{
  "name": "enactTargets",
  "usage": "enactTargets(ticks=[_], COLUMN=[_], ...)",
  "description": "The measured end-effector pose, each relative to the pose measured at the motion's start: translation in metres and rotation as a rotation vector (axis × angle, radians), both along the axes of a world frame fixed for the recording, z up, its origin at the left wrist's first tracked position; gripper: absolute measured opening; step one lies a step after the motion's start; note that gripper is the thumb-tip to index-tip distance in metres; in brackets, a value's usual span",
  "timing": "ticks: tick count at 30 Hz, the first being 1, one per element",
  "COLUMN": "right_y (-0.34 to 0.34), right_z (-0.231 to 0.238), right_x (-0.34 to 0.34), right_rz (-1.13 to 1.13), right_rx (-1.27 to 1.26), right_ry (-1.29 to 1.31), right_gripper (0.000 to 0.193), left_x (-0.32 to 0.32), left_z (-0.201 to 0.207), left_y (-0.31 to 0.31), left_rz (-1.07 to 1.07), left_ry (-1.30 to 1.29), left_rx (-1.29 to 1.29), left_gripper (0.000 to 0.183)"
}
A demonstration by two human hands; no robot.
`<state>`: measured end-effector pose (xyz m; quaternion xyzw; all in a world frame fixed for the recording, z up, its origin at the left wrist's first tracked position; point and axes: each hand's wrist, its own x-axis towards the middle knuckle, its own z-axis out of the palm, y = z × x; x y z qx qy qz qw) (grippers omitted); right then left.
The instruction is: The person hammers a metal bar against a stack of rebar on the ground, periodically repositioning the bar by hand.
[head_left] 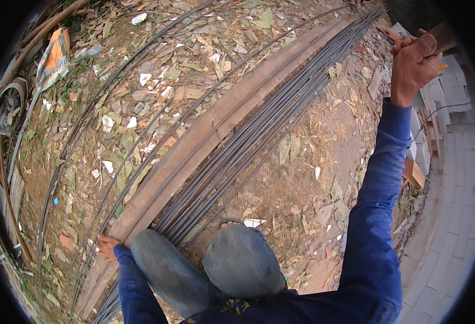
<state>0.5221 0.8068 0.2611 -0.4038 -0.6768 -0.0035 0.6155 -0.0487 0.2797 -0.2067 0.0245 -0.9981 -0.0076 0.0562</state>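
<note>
A long brown wooden plank runs diagonally over the ground. My left hand rests on its near end, fingers spread, beside a thin steel rod that lies along the wood. Raised at the upper right, my right hand is closed around a brown wooden handle; what tool it belongs to cannot be made out. A thick bundle of dark steel rebar lies alongside the plank, partly covered by my bent left knee.
More long bent rods curve across the leaf-strewn soil at left. A bucket and an orange-and-white sack stand at the far left. White blocks are stacked at right, near a paved strip.
</note>
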Motion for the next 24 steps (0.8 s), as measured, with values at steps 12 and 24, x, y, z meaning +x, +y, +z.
enactTargets(ticks=[12, 24], right_y=[0.043, -0.02], right_z=[-0.224, -0.331], right_x=[0.039, 0.047], right_rz=[-0.145, -0.274], right_rx=[-1.245, -1.278], right_ry=[-0.142, -0.147], right_gripper=[0.05, 0.044], left_x=[0.004, 0.003], left_z=[0.017, 0.017], left_y=[-0.004, 0.004], left_rz=[-0.025, -0.038], left_ry=[-0.023, -0.089], left_rx=[0.018, 0.123], left_gripper=[0.076, 0.081])
